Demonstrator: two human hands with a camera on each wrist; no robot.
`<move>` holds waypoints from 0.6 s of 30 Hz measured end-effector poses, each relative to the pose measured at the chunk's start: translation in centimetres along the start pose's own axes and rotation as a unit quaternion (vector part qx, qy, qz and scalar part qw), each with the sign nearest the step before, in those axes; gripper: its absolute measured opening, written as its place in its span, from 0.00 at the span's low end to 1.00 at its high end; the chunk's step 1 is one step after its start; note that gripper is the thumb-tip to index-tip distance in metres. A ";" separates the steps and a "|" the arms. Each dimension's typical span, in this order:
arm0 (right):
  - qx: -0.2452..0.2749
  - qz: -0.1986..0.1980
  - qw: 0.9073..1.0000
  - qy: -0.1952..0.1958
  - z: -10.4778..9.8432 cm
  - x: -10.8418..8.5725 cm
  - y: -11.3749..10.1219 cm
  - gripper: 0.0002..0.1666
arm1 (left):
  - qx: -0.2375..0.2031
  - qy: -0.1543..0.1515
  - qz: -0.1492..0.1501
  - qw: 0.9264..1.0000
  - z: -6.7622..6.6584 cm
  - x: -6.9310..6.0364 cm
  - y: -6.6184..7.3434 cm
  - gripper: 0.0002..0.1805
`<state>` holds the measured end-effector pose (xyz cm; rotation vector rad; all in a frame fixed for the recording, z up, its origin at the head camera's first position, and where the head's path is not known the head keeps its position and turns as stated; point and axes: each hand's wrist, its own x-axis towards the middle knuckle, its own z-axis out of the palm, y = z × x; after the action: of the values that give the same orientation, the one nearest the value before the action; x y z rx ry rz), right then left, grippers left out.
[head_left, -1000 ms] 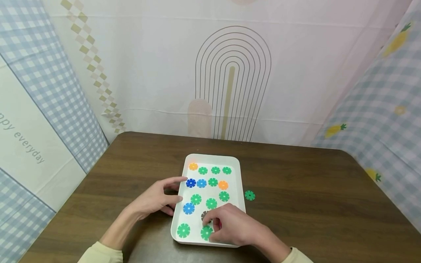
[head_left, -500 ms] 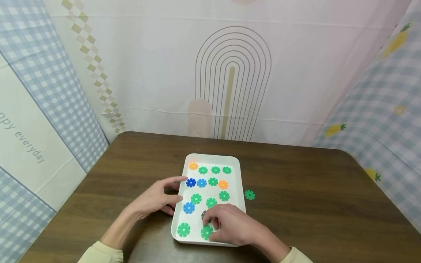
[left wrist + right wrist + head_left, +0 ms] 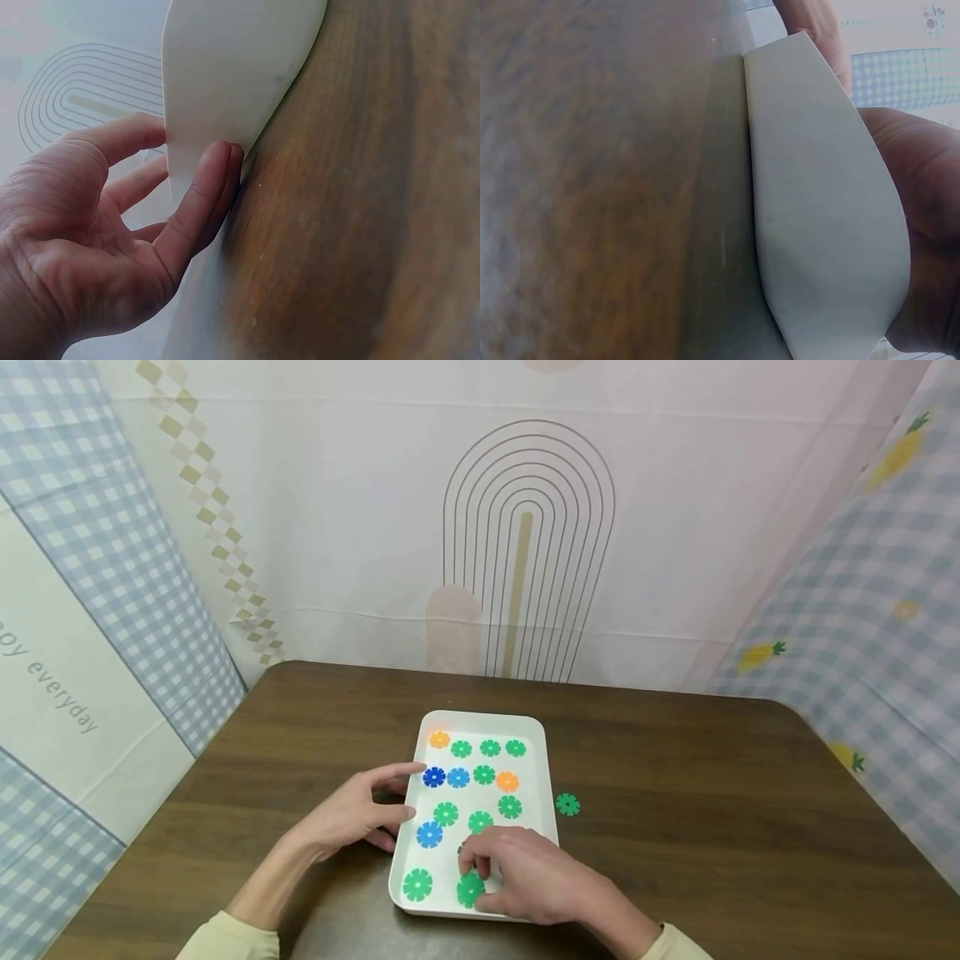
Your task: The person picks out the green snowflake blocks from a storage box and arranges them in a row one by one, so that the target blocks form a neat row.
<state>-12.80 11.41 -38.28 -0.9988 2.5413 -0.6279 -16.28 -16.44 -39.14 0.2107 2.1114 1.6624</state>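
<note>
A white tray (image 3: pixel 405 860) holds several notched plastic discs, mostly green, with blue and orange ones. At its left side is my left hand (image 3: pixel 352 814); index finger and thumb touch the rim. In the left wrist view other nearly straight fingers (image 3: pixel 199 195) rest against the outer wall. Over the tray's near right part my right hand (image 3: pixel 528 877) has bent fingers, the index tip and thumb apart, beside a green disc (image 3: pixel 468 890). A dark disc is mostly covered by those fingers. The tray wall (image 3: pixel 821 180) blocks the fingertips in the right wrist view.
One green disc (image 3: pixel 567 804) lies on the dark wooden table (image 3: pixel 675 810), just right of the tray. Patterned cloth (image 3: pixel 360 527) hangs behind the table, and checked cloth (image 3: pixel 885 610) hangs at the right.
The right index finger has shifted slightly, covering more of the dark disc. The left hand and tray stay in place, and the view has turned slightly.
</note>
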 end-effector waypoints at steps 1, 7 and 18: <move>0.003 0.000 1.000 -0.001 0.0 0.0 0.0 0.15 | 0.000 0.000 0.000 1.000 0.0 0.0 0.0 0.37; 0.031 -0.020 0.999 -0.003 -0.1 -0.2 0.2 0.15 | 0.005 0.001 -0.002 1.000 0.0 0.0 0.0 0.37; 0.052 -0.049 0.997 -0.009 -0.1 -0.3 0.3 0.14 | 0.006 0.002 -0.002 1.000 0.0 0.0 0.0 0.36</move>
<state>-12.85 11.83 -38.35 -1.0921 2.4292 -0.7654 -16.28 -16.44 -39.14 0.2079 2.1243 1.6494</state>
